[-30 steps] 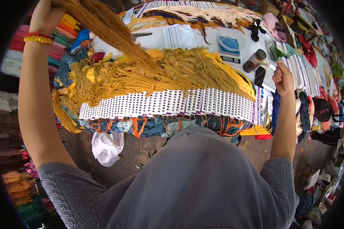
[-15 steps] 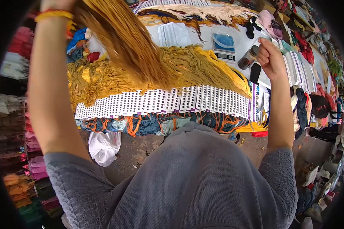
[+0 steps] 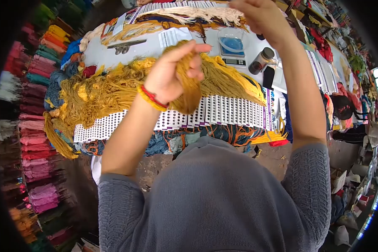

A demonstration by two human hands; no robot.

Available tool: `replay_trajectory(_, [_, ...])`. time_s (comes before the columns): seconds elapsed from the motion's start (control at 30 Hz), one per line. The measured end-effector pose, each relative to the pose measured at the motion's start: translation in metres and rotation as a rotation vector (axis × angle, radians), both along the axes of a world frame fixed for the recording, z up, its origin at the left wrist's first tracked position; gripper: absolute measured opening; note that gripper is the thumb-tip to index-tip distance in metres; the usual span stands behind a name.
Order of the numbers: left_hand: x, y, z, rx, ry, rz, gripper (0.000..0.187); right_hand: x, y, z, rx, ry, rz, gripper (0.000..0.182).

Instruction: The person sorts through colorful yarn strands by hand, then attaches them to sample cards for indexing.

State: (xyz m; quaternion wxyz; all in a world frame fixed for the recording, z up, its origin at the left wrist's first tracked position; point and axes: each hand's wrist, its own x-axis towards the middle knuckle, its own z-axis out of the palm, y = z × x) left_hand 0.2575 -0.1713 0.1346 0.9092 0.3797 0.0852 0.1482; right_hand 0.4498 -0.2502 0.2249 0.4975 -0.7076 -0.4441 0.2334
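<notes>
My left hand (image 3: pixel 168 75), with a red and yellow band at its wrist, is over the middle of the table, closed around a bundle of golden-brown yarn (image 3: pixel 189 90). The bundle hangs down over the rows of white punched cards (image 3: pixel 222 110). Raised at the top right, my right hand (image 3: pixel 260 19) has its fingers bent together; whatever they may hold is too small to make out. Beneath my left hand spreads a thick layer of olive and yellow yarn (image 3: pixel 101 92), lying along the cards.
A scale (image 3: pixel 234 62) carries a clear plastic tub (image 3: pixel 233 40); a dark-lidded jar (image 3: pixel 261 61) stands beside it. Scissors (image 3: pixel 279 122) lie at the right. A metal tool (image 3: pixel 126 45) rests at the back left. Blue and orange yarn (image 3: pixel 155 143) lines the near edge. Coloured hanks (image 3: pixel 44 168) hang at the left.
My left hand has come down and right from the top left, and the yarn that hung long and spread is now gathered in it. My right hand has moved up and left.
</notes>
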Motion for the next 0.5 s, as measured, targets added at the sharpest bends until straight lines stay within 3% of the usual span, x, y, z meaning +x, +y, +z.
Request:
replay_trajectory(0.1, [0.016,-0.016,0.002,-0.056,0.017,-0.015,0.041,0.004,0.019,-0.034,0.210,-0.456,0.282,0.017])
replay_trajectory(0.2, [0.025,-0.018,0.000,-0.162,-0.062,0.111,0.037,-0.031,0.001,-0.036,-0.064,-0.310,0.411,0.016])
replay_trajectory(0.23, [0.028,-0.014,-0.001,-0.132,-0.032,0.172,0.033,-0.036,-0.001,-0.044,0.118,-0.480,0.411,0.023])
replay_trajectory(0.27, [0.031,-0.011,0.000,-0.103,-0.001,0.232,0.030,-0.039,-0.004,-0.049,0.116,-0.480,0.406,0.023])
replay_trajectory(0.37, [0.022,0.004,0.017,0.036,-0.030,0.350,0.024,-0.039,-0.008,-0.068,0.221,-0.263,0.423,0.023])
replay_trajectory(0.4, [0.020,0.014,0.025,-0.027,-0.077,0.335,0.025,-0.036,-0.012,-0.071,0.221,-0.263,0.423,0.023])
replay_trajectory(0.47, [0.008,0.036,0.042,-0.187,-0.300,0.173,0.025,-0.033,-0.023,-0.072,0.039,0.193,0.382,0.021])
replay_trajectory(0.5, [0.004,0.043,0.055,0.035,-0.232,0.314,0.022,-0.027,-0.024,-0.079,0.040,0.195,0.384,0.021])
